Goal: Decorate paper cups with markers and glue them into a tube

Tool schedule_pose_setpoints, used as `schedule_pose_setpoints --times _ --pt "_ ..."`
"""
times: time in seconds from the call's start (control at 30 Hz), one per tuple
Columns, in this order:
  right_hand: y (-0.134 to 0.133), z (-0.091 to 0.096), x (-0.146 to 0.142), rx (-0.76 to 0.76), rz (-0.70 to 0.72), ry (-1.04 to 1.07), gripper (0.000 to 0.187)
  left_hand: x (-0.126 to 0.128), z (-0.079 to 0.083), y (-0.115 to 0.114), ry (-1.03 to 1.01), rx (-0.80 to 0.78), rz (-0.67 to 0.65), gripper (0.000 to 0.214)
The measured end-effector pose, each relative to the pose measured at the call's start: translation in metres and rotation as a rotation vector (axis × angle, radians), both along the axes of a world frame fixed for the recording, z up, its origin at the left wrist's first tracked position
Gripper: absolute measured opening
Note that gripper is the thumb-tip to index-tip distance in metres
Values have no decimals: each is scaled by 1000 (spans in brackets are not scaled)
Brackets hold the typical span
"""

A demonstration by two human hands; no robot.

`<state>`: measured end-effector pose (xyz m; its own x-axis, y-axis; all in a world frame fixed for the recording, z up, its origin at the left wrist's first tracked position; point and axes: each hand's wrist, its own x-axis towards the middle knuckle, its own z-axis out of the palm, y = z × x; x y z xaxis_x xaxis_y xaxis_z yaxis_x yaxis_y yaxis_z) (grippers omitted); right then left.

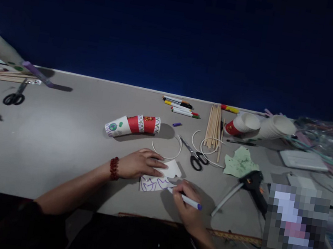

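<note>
My left hand (pixel 141 164), with a red bead bracelet at the wrist, lies flat with fingers stretched on a white paper piece (pixel 161 178) on the grey table (pixel 55 145). Purple zigzag lines mark the paper's near part. My right hand (pixel 187 205) pinches a purple-capped marker (pixel 186 200), its tip touching the paper's right edge.
Decorated paper cups (pixel 133 125) lie on their side behind the paper. Scissors (pixel 194 156), white rim rings (pixel 167 150), wooden sticks (pixel 215 126), markers (pixel 180 106), stacked cups (pixel 257 126), a green paper scrap (pixel 239 161) and a glue gun (pixel 250 184) lie right. More scissors (pixel 16 94) lie far left.
</note>
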<state>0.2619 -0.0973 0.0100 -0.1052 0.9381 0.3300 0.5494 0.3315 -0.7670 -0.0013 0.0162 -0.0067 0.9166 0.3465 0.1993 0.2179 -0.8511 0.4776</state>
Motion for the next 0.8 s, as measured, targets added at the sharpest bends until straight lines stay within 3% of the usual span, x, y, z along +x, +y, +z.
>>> schedule_pose_setpoints --times 0.8 --pt "1 -5 0 -6 -134 45 22 0 1 1 23 -8 -9 39"
